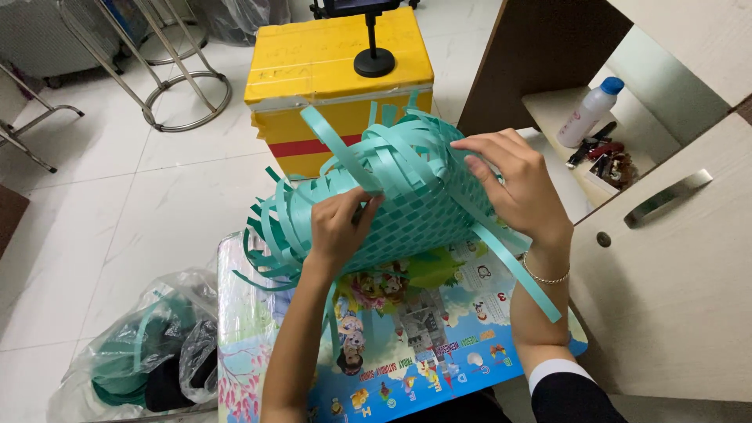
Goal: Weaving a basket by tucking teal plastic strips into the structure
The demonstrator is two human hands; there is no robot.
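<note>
So my left hand (338, 223) is pinching one teal strip (345, 153) at the half-woven basket (415, 215), which sits tilted on the little cartoon-print table (439, 329), while my right hand (513, 184) is spread open, pressing on the weave's far side. Honestly, if my right hand slips, I think the loose ends could spring out and the rows would go slack.

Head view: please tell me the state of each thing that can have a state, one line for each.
Woven basket: half-woven, tilted, loose strips sticking out.
Left hand: pinching a strip at the basket.
Right hand: fingers pressed on the weave.
Bottle: capped, lying tilted on the shelf.
Plastic bag: open, strips inside.
Yellow box: closed, taped.
</note>
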